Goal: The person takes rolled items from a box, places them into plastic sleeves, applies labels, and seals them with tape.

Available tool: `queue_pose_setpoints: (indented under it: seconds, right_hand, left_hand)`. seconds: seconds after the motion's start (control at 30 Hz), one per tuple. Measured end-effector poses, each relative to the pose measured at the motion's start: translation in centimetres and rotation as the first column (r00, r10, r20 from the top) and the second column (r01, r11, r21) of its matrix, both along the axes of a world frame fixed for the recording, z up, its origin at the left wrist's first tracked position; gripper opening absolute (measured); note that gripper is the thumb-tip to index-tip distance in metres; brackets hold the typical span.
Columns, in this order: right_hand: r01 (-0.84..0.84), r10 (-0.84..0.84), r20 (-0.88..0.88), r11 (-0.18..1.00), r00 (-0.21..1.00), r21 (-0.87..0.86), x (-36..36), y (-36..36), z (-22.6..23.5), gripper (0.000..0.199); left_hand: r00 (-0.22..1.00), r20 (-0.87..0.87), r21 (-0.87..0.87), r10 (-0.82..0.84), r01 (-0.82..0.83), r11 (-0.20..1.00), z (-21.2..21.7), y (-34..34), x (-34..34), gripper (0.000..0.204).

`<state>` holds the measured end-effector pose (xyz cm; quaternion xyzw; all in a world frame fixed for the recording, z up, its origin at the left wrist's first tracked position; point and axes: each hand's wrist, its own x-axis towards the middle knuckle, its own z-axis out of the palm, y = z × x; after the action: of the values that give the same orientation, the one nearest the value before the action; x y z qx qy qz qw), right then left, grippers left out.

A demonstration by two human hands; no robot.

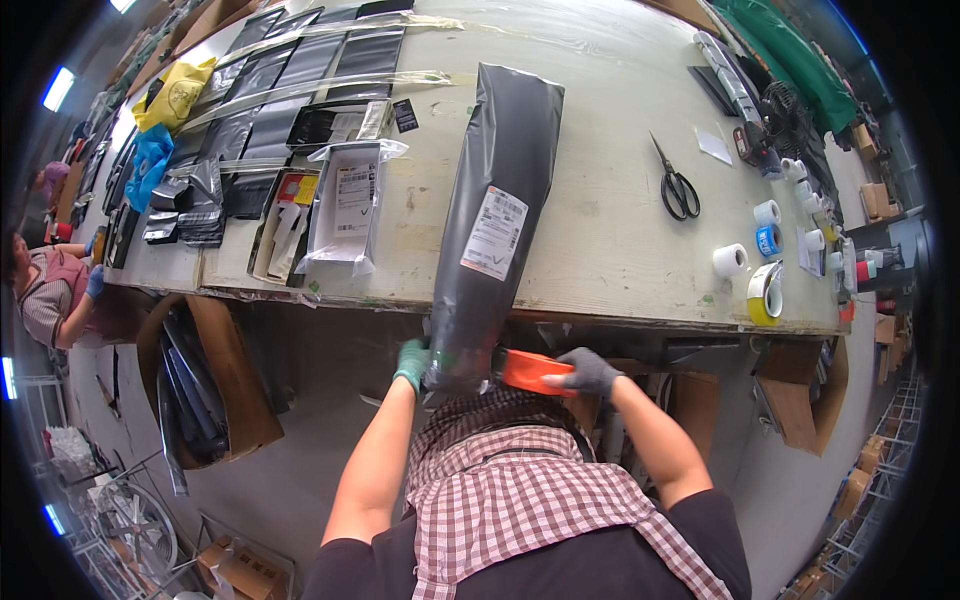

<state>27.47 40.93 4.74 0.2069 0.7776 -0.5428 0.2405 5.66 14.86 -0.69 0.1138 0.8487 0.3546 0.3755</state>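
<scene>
A long parcel (510, 150) in black plastic wrap lies over the table's front edge, its near end sticking out toward my body. A white label (494, 232) is stuck on its upper face. My left hand (411, 362), in a green glove, grips the left side of that near end; some of its fingers are hidden behind the wrap. On the other side my right hand (590, 372), in a dark grey glove and slightly blurred, is closed around an orange tape dispenser (538, 372). The dispenser's head is against or very close to the parcel's near end.
Black scissors (676, 182) lie right of the parcel, with tape rolls (730, 261) further right. Left are an open white-lined box (342, 210) and black plastic bags (285, 115). Below the table stands a carton (235, 385); a co-worker (62, 290) is at far left.
</scene>
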Motion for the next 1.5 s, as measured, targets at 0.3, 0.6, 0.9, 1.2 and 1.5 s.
queue_pose_setpoints:
  seconds: [0.3,0.6,0.9,1.2,1.5]
  right_hand:
    - [-0.013,0.049,-0.243,0.989,0.969,0.147,-3.3,-4.7,8.7,0.055]
    - [0.076,-0.028,-0.306,0.987,0.952,0.144,-11.3,-10.1,8.0,0.05]
    - [0.14,-0.139,0.077,0.99,0.987,-0.014,-2.9,-3.9,9.7,0.046]
    - [-0.022,0.073,-0.062,0.806,0.995,0.591,-6.1,-3.1,4.0,0.048]
    - [0.296,-0.134,-0.29,0.028,0.948,0.955,0.9,17.0,2.7,0.048]
  left_hand:
    - [0.435,0.887,0.201,0.153,-0.664,0.72,8.0,0.0,-0.5,0.046]
    - [0.298,0.95,0.276,0.089,-0.939,0.204,7.5,-1.7,3.9,0.098]
    - [0.181,0.827,0.05,0.532,-0.967,0.25,4.9,-2.3,2.0,0.067]
    - [0.278,0.895,0.148,0.35,-0.923,0.355,3.6,-4.3,1.6,0.087]
    - [0.229,0.955,0.29,-0.188,-0.856,0.428,4.9,-2.4,1.2,0.083]
